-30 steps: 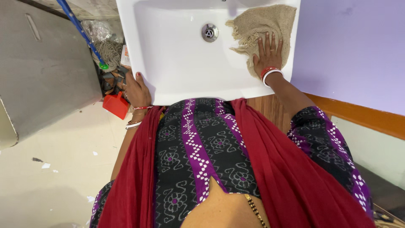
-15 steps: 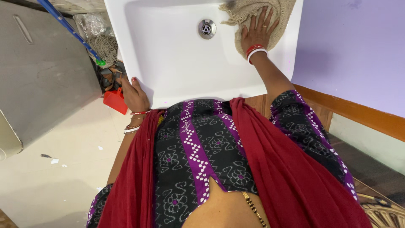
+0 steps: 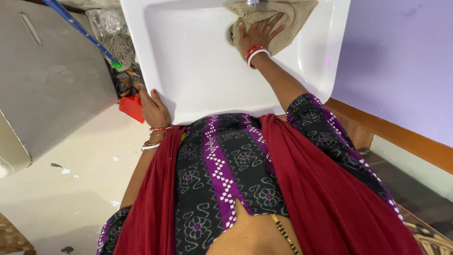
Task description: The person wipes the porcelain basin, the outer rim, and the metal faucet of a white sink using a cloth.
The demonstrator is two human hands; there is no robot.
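White washbasin (image 3: 198,71) against lilac wall. Our right hand (image 3: 257,34) lies flat, fingers spread, pressing beige knitted cloth (image 3: 288,19) over drain — wiping step, we judge. Left hand (image 3: 153,106) curls over basin's front rim. Mop (image 3: 89,38), red dustpan (image 3: 132,107) alongside — nothing blocks.

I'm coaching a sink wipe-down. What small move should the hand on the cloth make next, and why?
Probably sweep the beige knitted cloth leftward across the basin floor. The right hand presses it flat over the drain area at the back of the white ceramic sink, the left hand braces the front rim, and the basin's left side lies bare.
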